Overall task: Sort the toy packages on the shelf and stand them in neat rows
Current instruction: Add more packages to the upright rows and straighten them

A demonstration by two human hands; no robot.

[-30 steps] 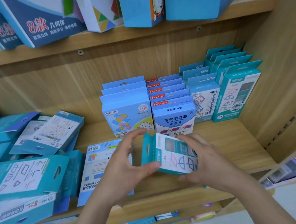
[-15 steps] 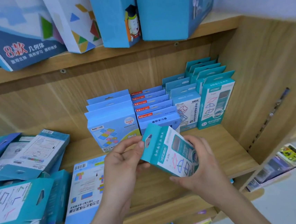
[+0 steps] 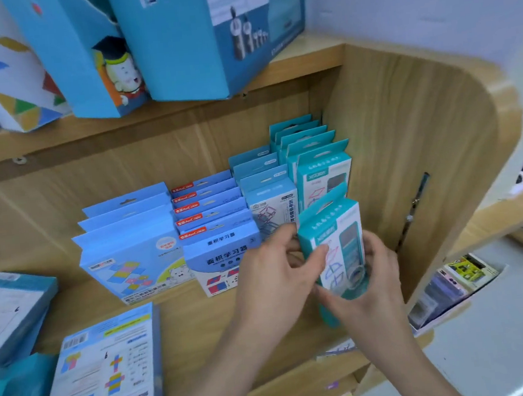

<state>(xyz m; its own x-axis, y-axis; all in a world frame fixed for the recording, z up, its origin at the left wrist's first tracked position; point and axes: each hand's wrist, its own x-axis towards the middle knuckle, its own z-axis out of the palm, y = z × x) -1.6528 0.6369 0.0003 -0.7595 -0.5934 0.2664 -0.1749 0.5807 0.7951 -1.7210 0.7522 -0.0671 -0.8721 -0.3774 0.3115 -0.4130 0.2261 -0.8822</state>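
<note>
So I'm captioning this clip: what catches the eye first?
Both hands, left hand and right hand, hold a teal package upright before the rightmost teal row. Beside it stand neat blue rows, while a blue package lies flat at front left.

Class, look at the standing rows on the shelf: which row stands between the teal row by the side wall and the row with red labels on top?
In the head view, the light-blue row with cube drawings stands between the teal row and the red-labelled row.

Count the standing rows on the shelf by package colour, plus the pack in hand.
Light blue rows: 3
Teal rows: 1
Teal pack held in left hand and right hand: 1
Total: 4 rows, 1 pack in hand
</note>
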